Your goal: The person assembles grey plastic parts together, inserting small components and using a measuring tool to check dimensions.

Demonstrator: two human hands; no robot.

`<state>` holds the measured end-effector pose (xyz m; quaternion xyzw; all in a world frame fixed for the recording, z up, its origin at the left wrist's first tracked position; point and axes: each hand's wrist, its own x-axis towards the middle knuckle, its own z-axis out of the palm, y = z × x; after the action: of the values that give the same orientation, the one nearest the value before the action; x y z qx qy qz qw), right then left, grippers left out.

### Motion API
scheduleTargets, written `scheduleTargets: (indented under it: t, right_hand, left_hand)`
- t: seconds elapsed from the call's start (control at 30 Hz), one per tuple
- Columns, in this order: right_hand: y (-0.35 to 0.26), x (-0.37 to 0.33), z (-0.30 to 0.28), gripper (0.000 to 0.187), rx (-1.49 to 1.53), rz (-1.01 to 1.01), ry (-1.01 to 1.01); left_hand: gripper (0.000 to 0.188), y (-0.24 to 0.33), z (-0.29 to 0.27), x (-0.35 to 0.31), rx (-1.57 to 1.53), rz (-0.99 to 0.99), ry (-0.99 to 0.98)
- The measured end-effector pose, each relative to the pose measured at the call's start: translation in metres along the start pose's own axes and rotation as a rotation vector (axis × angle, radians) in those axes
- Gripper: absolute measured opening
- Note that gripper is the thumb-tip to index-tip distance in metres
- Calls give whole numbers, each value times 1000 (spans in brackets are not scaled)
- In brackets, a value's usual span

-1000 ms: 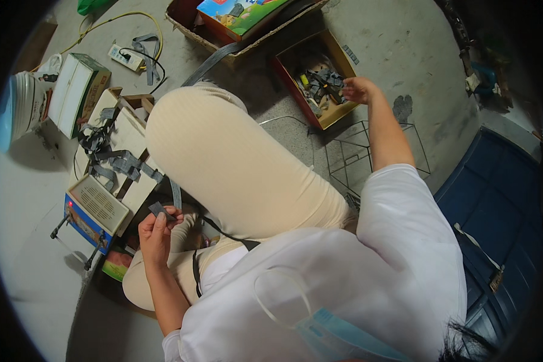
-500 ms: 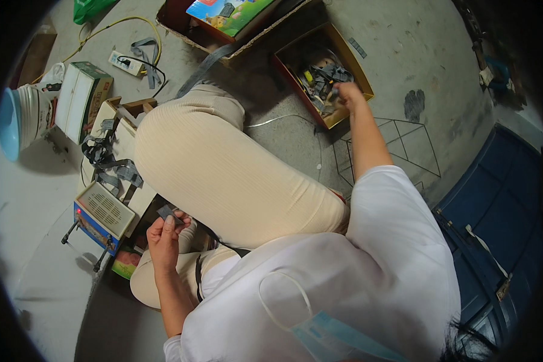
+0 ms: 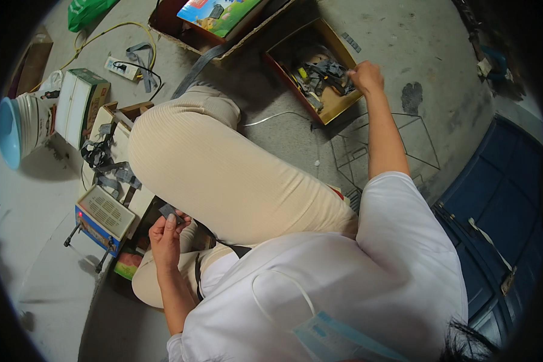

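Note:
At the lower left, my left hand (image 3: pixel 166 241) pinches a small flat dark-grey piece (image 3: pixel 170 212) between thumb and fingers, beside my raised knee. My right hand (image 3: pixel 368 77) is at the right rim of a red and gold open box (image 3: pixel 344 110), its fingers curled together. Whatever those fingers hold, if anything, cannot be made out. Inside the box lies a jumble of grey strips and dark pieces (image 3: pixel 329 75), with a small yellow thing (image 3: pixel 303 73) among them.
Left of my leg, a bench holds a tangle of grey straps (image 3: pixel 99 154) and a radio-like device (image 3: pixel 105 212). A larger cardboard box (image 3: pixel 247 43) stands beyond my knee. Wire racks (image 3: pixel 398 142) lie on the floor at right. A power strip (image 3: pixel 122 67) trails a yellow cable.
My right hand has moved from over the box's contents to its right rim. My left hand still holds the dark-grey piece in nearly the same place.

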<state>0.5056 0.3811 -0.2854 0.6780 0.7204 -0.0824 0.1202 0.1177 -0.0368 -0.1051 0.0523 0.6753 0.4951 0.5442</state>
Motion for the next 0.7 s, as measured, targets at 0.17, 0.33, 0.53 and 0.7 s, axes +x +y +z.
scheduleTargets:
  t: [0.17, 0.33, 0.53, 0.7]
  right_hand:
    - [0, 24, 125, 24, 573, -103, -598]
    - [-18, 16, 215, 24, 431, -61, -238]
    - [-33, 11, 204, 21, 740, 221, -159]
    - [-20, 10, 90, 14, 1776, 496, -354]
  left_hand:
    - [21, 2, -2, 3, 20, -23, 13]
    - [20, 3, -1, 7, 52, -54, 9]
    - [21, 0, 7, 3, 68, -67, -1]
    - [24, -9, 8, -3, 27, -55, 53]
